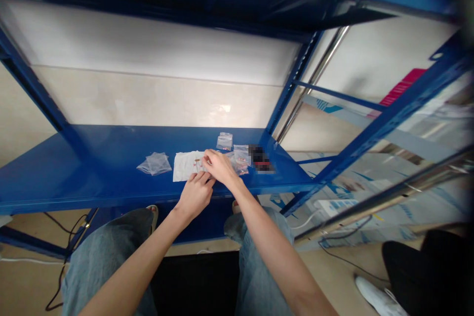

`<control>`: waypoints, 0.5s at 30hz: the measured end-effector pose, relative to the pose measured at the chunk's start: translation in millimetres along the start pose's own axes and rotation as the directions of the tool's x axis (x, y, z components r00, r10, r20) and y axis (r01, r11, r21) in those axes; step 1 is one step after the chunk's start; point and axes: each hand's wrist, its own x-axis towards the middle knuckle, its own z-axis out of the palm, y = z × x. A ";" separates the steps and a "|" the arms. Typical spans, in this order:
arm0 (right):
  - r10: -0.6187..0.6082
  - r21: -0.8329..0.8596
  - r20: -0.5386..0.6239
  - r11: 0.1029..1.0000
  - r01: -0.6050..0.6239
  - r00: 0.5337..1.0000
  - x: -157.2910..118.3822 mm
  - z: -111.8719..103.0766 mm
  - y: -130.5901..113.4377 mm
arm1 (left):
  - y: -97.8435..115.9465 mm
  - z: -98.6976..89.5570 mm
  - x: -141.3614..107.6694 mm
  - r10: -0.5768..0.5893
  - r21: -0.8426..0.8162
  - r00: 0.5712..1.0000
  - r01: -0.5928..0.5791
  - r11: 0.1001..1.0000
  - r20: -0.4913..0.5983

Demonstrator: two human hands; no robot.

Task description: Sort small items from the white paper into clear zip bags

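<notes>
A white sheet, paper or cloth, lies on the blue shelf, with a few tiny reddish-brown pieces on it. Over its right part my right hand is closed, thumb and fingers brought together. Just below and touching or nearly touching it, my left hand has its fingers curled at the sheet's front edge. Whatever the fingertips hold is too small or hidden. Right of my right hand are clear plastic bags with small reddish contents, partly covered by that hand.
Flat clear bags lie to the left, and another small bag sits farther back. A dark pixelated item is at the right. An upper shelf overhangs, and blue posts frame the right side. Another person's white shoe shows lower right.
</notes>
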 end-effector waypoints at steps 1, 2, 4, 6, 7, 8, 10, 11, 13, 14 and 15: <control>-0.003 -0.033 0.003 0.999 0.003 1.000 3.8 4.2 -0.4 | -1.2 0.6 -0.5 -0.001 -0.011 1.000 0.000 1.000 -0.010; -0.005 -0.059 0.011 0.998 0.006 1.000 6.7 7.9 -0.2 | -3.0 1.0 -0.9 -0.003 -0.026 1.000 0.002 1.000 -0.022; -0.010 -0.089 0.029 0.996 0.013 1.000 9.8 13.3 1.2 | -8.1 1.1 -1.2 -0.019 -0.054 0.999 0.016 0.998 -0.051; -0.020 -0.086 0.047 0.996 0.024 0.999 10.5 16.4 2.6 | -14.5 0.0 -0.9 -0.052 -0.069 0.996 0.047 0.997 -0.076; -0.024 -0.075 0.055 0.997 0.028 0.998 10.3 16.8 3.2 | -18.1 -0.8 -0.6 -0.071 -0.072 0.994 0.064 0.995 -0.089; -0.024 -0.062 0.058 0.998 0.028 0.998 9.8 16.4 4.0 | -21.9 -1.7 -0.4 -0.089 -0.071 0.991 0.082 0.994 -0.101; -0.007 -0.041 0.039 0.999 0.009 0.999 7.8 12.3 7.5 | -29.7 -2.9 -0.2 -0.116 -0.065 0.986 0.109 0.992 -0.120; 0.013 -0.038 0.009 0.999 -0.013 1.000 6.1 8.3 10.9 | -33.5 -3.0 -0.3 -0.127 -0.063 0.984 0.120 0.991 -0.128; 0.086 -0.052 -0.101 0.994 -0.092 0.991 0.9 -2.9 22.1 | -40.3 -2.3 -0.8 -0.148 -0.064 0.979 0.141 0.988 -0.136; 0.137 -0.066 -0.170 0.987 -0.150 0.976 -2.8 -9.6 29.7 | -43.1 -1.6 -1.1 -0.157 -0.069 0.978 0.149 0.986 -0.137; 0.193 -0.082 -0.236 0.973 -0.217 0.953 -7.2 -16.5 38.3 | -45.4 -0.8 -1.5 -0.160 -0.077 0.978 0.151 0.986 -0.134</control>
